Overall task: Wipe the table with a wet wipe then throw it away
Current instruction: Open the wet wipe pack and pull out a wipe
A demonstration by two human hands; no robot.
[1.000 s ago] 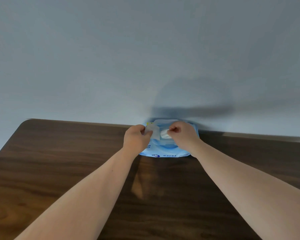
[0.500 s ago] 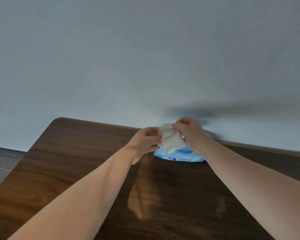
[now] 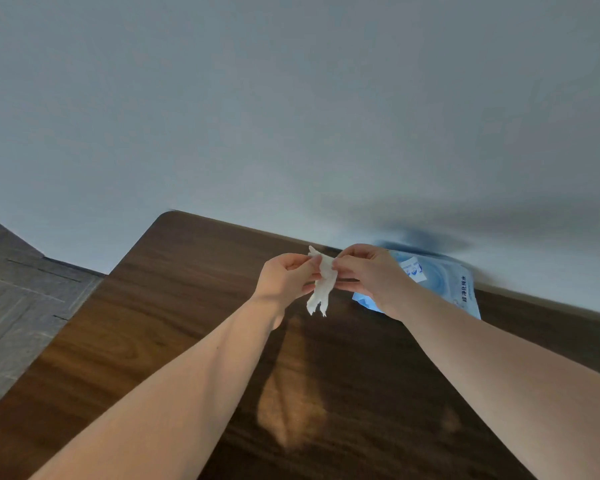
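Note:
A white wet wipe (image 3: 321,289) hangs crumpled above the dark wooden table (image 3: 174,306), pinched at its top between both hands. My left hand (image 3: 286,278) grips its left side and my right hand (image 3: 368,275) grips its right side. Behind my right hand lies the blue wet-wipe pack (image 3: 440,282), flat on the table against the wall and partly hidden by my wrist.
A pale grey wall (image 3: 291,116) rises right behind the table's far edge. The table's rounded far-left corner (image 3: 167,216) is in view, with grey plank floor (image 3: 21,306) beyond it to the left.
The wipe has come out of the pack and both hands have lifted it up and away to the left. The view has swung left, so the pack now sits to the right.

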